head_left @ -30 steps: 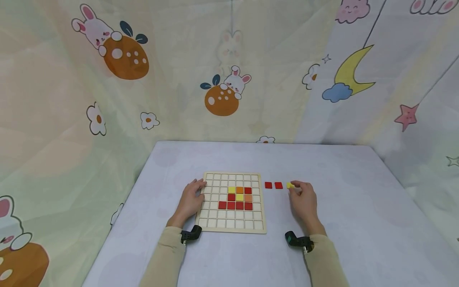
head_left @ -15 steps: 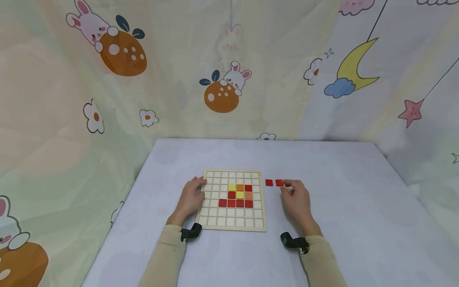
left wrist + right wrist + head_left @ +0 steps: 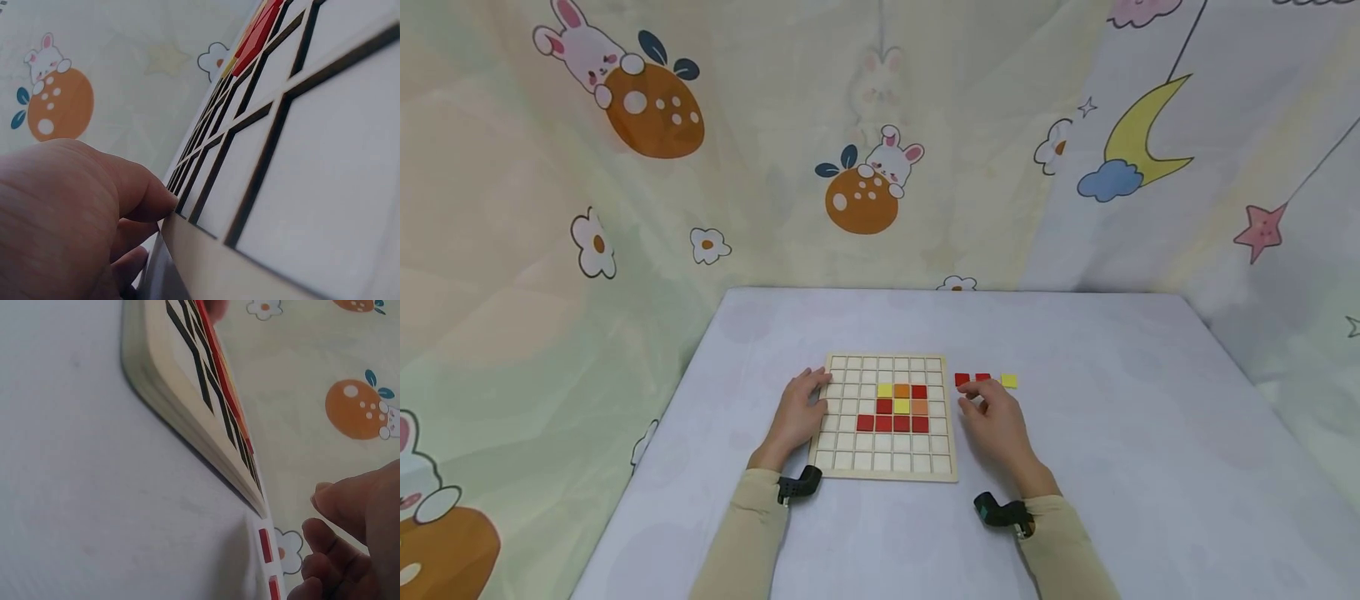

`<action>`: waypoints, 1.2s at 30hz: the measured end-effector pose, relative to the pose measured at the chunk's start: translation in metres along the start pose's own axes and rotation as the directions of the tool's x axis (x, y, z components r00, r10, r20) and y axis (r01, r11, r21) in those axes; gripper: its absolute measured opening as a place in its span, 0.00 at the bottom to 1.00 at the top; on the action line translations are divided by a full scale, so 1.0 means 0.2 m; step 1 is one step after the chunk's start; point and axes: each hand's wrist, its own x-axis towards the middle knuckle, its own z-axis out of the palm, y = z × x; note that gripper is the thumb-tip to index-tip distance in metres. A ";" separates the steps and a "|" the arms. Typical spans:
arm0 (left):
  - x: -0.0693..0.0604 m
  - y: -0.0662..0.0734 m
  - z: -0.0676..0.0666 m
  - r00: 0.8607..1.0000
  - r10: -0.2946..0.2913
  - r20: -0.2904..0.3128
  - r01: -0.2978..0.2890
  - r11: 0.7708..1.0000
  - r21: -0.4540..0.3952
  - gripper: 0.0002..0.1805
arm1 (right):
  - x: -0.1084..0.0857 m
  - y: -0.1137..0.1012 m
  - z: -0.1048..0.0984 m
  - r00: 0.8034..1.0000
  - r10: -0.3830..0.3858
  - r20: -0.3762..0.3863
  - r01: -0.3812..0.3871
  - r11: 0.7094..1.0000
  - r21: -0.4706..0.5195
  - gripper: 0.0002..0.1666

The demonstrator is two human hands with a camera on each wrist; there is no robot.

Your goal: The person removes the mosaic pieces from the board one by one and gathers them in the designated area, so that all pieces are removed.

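I am judging the work partly done. Ten set tiles (image 3: 902,423) are occupying cells of the wooden grid board (image 3: 883,476), in red, orange and yellow (the nearest filled row is showing four reds); many cells are standing bare. Outstanding, by my reckoning, are three pieces lying on the tabletop (image 3: 1150,433) past the board's right edge: two red tiles (image 3: 962,378) and, farthest right, one yellow tile (image 3: 1009,381). My right grip (image 3: 997,425) is hovering just beside the reds, slightly parted, visibly holding nothing. My left grip (image 3: 797,415) is resting, relaxed, against the board's left edge.
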 end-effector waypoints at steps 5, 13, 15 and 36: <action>0.00 0.00 0.00 1.000 -0.005 0.008 0.005 1.000 -0.001 0.23 | -0.03 -0.03 0.06 0.998 -0.045 0.032 0.045 0.999 0.008 0.10; -0.01 0.00 -0.01 1.000 -0.005 0.012 0.005 1.000 -0.004 0.24 | -0.06 -0.09 0.13 0.988 -0.155 0.012 0.154 0.987 0.049 0.08; -0.01 0.00 -0.01 1.000 0.002 0.006 -0.002 1.000 -0.005 0.24 | -0.07 -0.09 0.14 0.987 -0.161 0.020 0.160 0.986 0.043 0.08; -0.01 0.00 -0.01 1.000 0.008 0.003 -0.008 1.000 -0.010 0.23 | -0.11 -0.16 0.19 0.988 -0.032 0.148 0.034 0.999 -0.009 0.15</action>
